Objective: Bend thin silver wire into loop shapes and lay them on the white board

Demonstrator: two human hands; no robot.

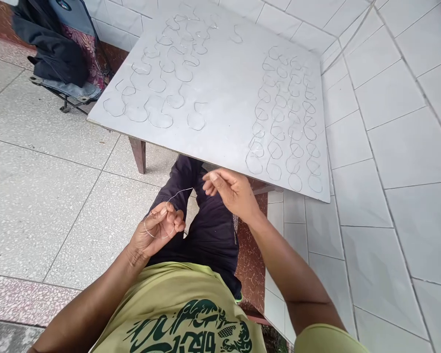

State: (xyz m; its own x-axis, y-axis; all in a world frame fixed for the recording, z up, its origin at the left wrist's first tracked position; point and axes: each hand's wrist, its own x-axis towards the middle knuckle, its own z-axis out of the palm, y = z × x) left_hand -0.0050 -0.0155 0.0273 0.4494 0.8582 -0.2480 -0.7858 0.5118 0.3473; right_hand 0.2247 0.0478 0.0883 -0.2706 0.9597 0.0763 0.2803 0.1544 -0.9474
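My left hand [161,225] is closed in a pinch on a thin, pale wire [180,192]. The wire makes a round loop about the fingers, and its free end sticks out to the upper right. My right hand [228,189] is just beyond that end, fingers curled and thumb against the index finger. A small gap shows between the wire tip and these fingers, and I see nothing in them. Both hands are over my lap, below the near edge of a white board [224,132]. Bent wires with curved ends lie on the board, a group at left [160,113] and overlapping rows at right [274,151].
The board rests on a table with a wooden leg [137,154]. White tiled wall [375,147] closes in the right side and the back. A folding chair [77,88] with dark cloth [59,59] on it stands at the upper left, on the speckled floor [40,186].
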